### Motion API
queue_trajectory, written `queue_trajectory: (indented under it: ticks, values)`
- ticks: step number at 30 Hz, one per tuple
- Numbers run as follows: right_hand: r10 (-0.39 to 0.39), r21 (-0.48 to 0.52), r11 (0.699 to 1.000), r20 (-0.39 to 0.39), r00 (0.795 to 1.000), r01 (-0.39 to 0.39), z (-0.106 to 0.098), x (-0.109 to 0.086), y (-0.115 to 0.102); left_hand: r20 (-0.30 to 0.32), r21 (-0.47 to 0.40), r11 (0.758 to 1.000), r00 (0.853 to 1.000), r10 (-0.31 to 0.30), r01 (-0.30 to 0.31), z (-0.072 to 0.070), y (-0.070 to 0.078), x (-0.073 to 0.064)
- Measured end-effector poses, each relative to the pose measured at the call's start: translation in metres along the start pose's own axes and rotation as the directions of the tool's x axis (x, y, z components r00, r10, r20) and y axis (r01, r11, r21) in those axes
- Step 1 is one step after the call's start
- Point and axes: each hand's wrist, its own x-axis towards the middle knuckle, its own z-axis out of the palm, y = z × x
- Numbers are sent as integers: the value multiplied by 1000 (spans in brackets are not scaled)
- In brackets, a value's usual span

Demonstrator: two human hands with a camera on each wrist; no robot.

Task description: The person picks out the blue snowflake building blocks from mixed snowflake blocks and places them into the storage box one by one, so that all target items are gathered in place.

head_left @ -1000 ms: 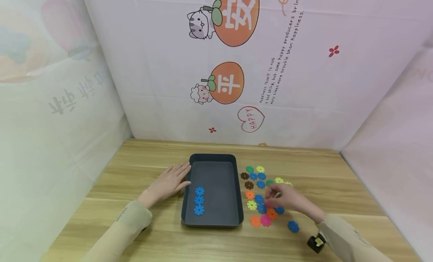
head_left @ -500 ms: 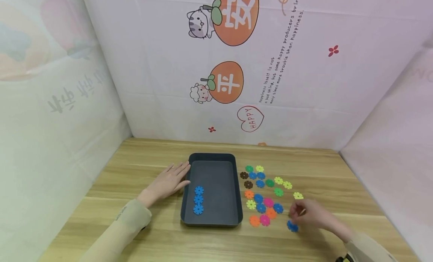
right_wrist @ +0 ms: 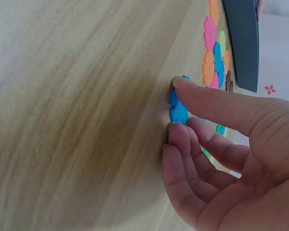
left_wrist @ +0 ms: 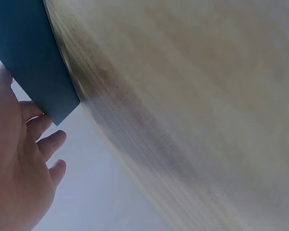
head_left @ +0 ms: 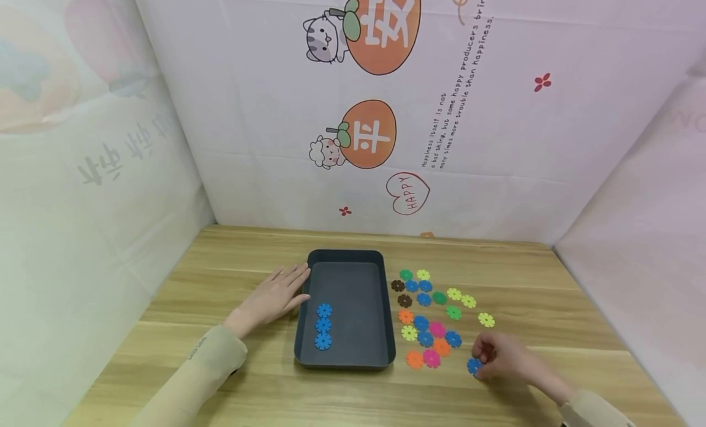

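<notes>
My left hand [head_left: 274, 298] lies with straight fingers against the left rim of a dark grey tray [head_left: 358, 304]; the left wrist view shows the fingertips at the tray's wall [left_wrist: 33, 57]. Three blue flower-shaped plastic discs [head_left: 323, 324] sit in a column inside the tray. To the right, my right hand [head_left: 504, 358] pinches a blue notched disc [head_left: 473, 366] at the table surface. From the right wrist, the thumb [right_wrist: 207, 103] is on one edge of that blue disc [right_wrist: 178, 113], with curled fingertips at the opposite edge.
Several loose discs lie between tray and right hand, among them a pink disc [head_left: 432, 358], an orange disc [head_left: 415, 360], a brown disc [head_left: 405, 301] and a green disc [head_left: 454, 312]. One yellow disc [head_left: 486, 320] is just beyond the right hand. Printed cloth walls [head_left: 276, 139] enclose the wooden table [head_left: 248, 378].
My right hand has moved rightward and nearer from over the disc cluster to the lone blue disc, and its fingers have closed on it. My left hand has stayed at the tray.
</notes>
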Motion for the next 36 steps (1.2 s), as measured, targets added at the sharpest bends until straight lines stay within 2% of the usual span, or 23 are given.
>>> queue_trajectory:
  ticks: [8,17,25,30,36]
  values:
    - [1,-44,999,-10,1000,-2,-1,2,-2,-11,5,1000,1000,4,-4,0,-1,-1]
    - [12,-3,1000,-1,1000,-12,-1,4,-1,-10,-1,1000,1000,1,-1,-1,-1,0]
    - [45,-14,999,14,999,-44,-2,5,0,-7,-1,1000,1000,-2,2,-2,0,1]
    - [20,-12,1000,15,1000,-20,-4,5,-1,-4,1,1000,1000,-7,7,-1,0,0]
    - [-48,12,999,33,998,48,-11,10,-3,-8,-1,1000,1000,-2,2,0,0,-1]
